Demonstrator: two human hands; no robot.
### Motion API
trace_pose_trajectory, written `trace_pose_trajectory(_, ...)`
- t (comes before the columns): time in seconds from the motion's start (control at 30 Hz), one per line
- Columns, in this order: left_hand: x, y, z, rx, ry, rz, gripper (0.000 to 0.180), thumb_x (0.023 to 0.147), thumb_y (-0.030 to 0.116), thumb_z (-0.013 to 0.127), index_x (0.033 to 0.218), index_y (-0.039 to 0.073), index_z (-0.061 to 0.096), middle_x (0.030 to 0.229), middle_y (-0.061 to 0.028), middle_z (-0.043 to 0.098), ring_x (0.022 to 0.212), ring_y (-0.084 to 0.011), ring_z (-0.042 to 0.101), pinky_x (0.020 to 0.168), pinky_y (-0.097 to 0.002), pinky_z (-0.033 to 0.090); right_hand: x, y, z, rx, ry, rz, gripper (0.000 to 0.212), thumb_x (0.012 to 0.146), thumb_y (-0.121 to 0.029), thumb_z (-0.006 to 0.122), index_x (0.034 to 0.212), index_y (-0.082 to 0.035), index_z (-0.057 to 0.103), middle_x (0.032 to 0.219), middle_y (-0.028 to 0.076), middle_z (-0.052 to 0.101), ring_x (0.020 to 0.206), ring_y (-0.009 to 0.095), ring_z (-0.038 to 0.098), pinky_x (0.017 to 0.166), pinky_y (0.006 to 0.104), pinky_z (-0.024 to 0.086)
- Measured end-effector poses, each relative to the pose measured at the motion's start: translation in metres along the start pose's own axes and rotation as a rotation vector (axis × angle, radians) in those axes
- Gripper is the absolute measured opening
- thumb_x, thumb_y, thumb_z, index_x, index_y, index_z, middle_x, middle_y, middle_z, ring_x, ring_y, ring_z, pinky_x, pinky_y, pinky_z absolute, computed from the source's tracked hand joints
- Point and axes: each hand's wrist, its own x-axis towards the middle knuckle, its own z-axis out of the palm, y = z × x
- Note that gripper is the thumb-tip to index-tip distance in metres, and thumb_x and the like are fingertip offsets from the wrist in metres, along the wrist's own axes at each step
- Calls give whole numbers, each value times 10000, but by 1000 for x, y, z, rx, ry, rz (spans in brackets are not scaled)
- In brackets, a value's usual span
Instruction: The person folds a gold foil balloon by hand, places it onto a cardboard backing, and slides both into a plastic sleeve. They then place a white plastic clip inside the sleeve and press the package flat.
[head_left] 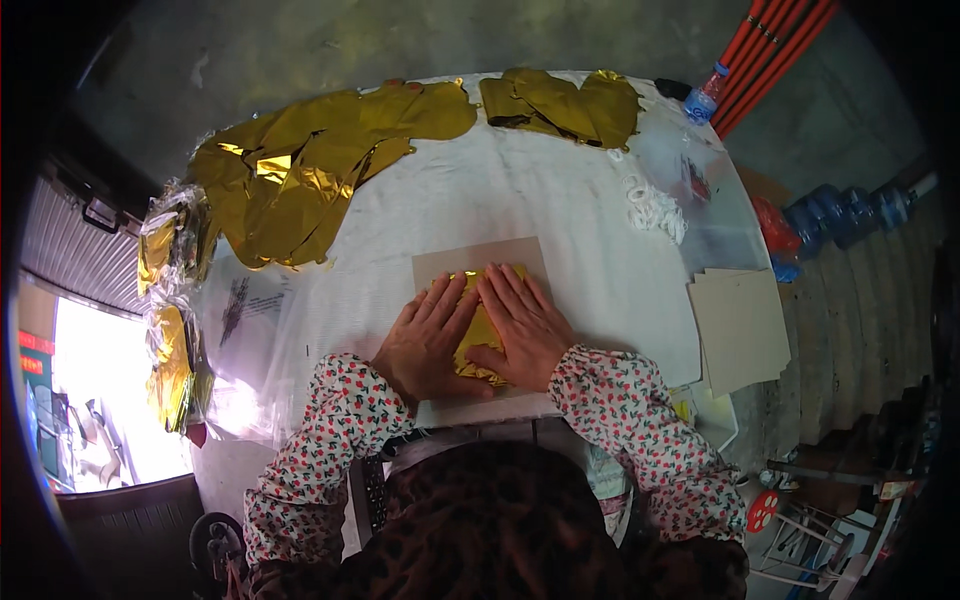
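Note:
A folded gold foil piece (478, 335) lies on a grey-brown cardboard sheet (435, 262) near the front edge of the table. My left hand (430, 340) rests flat on the foil's left side, fingers stretched forward. From the other side my right hand (522, 335) presses flat on it, thumb pointing inward. Both hands are open, with the fingertips of the two close together at the top. Much of the foil is hidden beneath my palms and fingers.
Flat gold foil pieces (300, 165) spread over the table's far left, and another gold pile (560, 105) lies at the back. Wrapped gold packs (172, 350) line the left edge. White string (652, 208), cardboard sheets (742, 325) and a bottle (706, 95) sit to the right.

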Motion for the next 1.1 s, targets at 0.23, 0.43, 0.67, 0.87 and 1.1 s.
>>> trace_pose_trajectory(0.23, -4, -5, -7, -28, 19, 49, 1188, 604, 621, 754, 1471, 15, 214, 1527, -231, 187, 1424, -380, 175, 1119, -487, 222, 0, 0, 1, 11, -26, 15, 929, 870, -637, 461, 1455, 40, 214, 1524, 217, 202, 1436, 337, 140, 1173, 452, 105)
trace_pose_trajectory(0.43, -44, -21, -13, -743, 394, -242, 671, 848, 207, 707, 1375, -46, 378, 1365, -247, 455, 1256, -304, 472, 1016, -389, 410, 1, 1, -2, 16, -53, 40, 943, 867, -639, 472, 1470, 23, 175, 1534, 212, 173, 1442, 334, 117, 1170, 458, 99)
trace_pose_trajectory(0.67, -51, -1, -28, -1381, 210, -622, 517, 929, 137, 600, 1344, -88, 389, 1215, -153, 576, 1045, -181, 592, 871, -295, 508, 1, -3, -8, 18, -83, 48, 946, 876, -651, 448, 1476, 19, 154, 1547, 203, 144, 1448, 320, 99, 1169, 459, 93)
trace_pose_trajectory(0.87, -30, -27, -33, -1672, 49, -770, 363, 861, 147, 689, 1165, -25, 590, 984, -92, 674, 843, -154, 649, 740, -283, 532, 3, -4, -4, 37, -61, 51, 941, 878, -655, 437, 1473, 22, 169, 1547, 202, 145, 1447, 319, 104, 1167, 453, 98)
trace_pose_trajectory(1.1, -17, 20, 10, -1603, 321, -532, 277, 828, -15, 651, 1105, -15, 634, 956, -88, 696, 822, -147, 650, 759, -266, 518, 2, 1, 0, 51, 26, 46, 894, 895, -615, 439, 1468, 23, 184, 1525, 221, 202, 1432, 333, 165, 1165, 442, 124)
